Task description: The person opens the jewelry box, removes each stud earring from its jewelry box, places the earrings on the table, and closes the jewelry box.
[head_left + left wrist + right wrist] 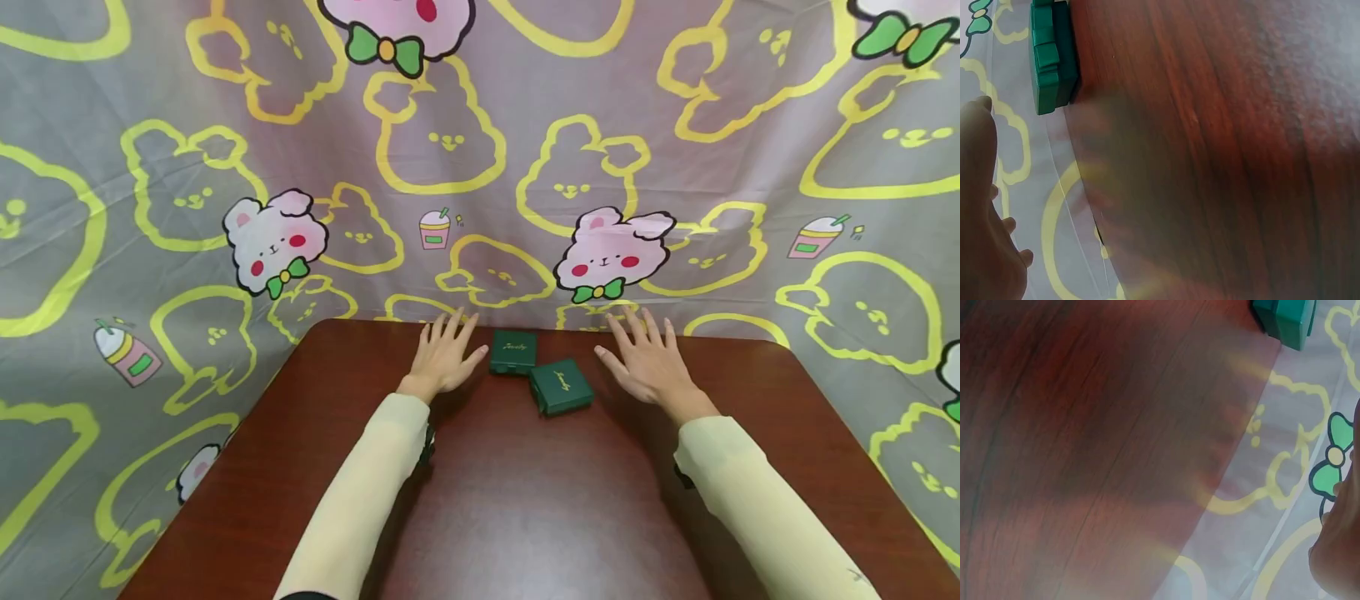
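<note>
Two small dark green jewelry boxes with gold lettering lie closed near the table's far edge. The back box (513, 352) sits squarely; the front box (561, 387) is turned at an angle, its corner close to the other. My left hand (442, 354), fingers spread and straight, is just left of the back box and holds nothing. To the right of the front box, my right hand (651, 362) is likewise spread with nothing in it. A green box (1049, 59) shows at the top of the left wrist view, and a green box (1286, 319) at the top of the right one.
The reddish-brown wooden table (525, 517) reflects light in its middle. A grey curtain (480, 133) with yellow bear outlines and pink rabbit heads hangs close behind the far edge and along both sides.
</note>
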The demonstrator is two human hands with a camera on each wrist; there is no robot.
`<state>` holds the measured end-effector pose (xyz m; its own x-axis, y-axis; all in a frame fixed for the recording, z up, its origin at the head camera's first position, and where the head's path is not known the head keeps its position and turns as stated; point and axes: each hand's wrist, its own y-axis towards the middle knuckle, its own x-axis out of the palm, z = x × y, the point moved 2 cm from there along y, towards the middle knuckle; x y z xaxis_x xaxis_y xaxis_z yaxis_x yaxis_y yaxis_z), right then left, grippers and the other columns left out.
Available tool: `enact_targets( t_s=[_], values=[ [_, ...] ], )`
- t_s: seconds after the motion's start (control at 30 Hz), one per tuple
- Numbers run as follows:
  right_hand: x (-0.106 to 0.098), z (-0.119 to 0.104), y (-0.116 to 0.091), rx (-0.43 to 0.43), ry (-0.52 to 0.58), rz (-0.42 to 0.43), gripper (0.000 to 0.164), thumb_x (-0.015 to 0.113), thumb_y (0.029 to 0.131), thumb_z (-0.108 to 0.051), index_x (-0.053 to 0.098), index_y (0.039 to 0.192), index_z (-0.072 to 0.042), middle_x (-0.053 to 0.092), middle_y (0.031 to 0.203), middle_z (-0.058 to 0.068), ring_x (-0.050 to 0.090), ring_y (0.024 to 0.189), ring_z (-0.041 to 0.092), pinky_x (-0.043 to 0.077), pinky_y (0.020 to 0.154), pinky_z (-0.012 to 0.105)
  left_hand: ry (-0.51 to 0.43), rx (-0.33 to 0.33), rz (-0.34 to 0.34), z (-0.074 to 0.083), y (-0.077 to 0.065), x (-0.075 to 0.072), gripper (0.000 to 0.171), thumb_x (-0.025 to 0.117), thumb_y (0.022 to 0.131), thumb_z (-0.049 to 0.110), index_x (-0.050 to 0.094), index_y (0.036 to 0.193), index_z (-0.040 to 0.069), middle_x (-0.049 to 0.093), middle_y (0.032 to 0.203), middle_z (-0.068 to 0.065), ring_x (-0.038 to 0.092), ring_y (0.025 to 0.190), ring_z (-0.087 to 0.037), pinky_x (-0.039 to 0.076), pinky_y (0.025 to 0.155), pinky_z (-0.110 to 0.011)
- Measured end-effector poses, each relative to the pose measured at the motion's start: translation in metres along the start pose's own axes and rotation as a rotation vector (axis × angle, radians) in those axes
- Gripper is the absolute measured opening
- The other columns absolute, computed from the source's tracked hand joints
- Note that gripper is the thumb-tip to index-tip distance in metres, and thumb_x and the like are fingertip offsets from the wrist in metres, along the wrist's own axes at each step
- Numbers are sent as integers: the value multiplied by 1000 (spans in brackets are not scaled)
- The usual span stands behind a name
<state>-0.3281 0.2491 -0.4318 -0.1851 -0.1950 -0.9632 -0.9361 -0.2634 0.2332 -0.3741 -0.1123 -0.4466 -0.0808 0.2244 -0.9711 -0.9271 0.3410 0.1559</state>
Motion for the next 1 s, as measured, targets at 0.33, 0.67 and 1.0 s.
enact_targets(
  t_s=[0.33,0.67,1.0],
  values=[
    [-7,-11,-12,-22,45,38,75,39,106,-57,26,162,-9,23,163,24,17,149,51,9,116,69,-41,23,8,8,-9,-3,69,33,106,61,22,164,26,25,165,-11,27,148,-39,26,115,-58],
    [-1,-25,-17,-51,101,36,76,45,105,-55,29,160,-6,25,162,24,30,143,50,23,113,67,-41,56,79,4,-18,-12,63,45,106,53,33,160,24,37,156,-10,38,138,-35,37,106,-54],
    [6,-32,-32,-74,105,-42,80,50,103,-55,28,160,-4,31,157,24,43,133,47,40,103,65,-45,89,52,8,-30,-11,55,48,107,47,41,155,20,43,151,-9,43,134,-34,40,105,-53]
  ],
)
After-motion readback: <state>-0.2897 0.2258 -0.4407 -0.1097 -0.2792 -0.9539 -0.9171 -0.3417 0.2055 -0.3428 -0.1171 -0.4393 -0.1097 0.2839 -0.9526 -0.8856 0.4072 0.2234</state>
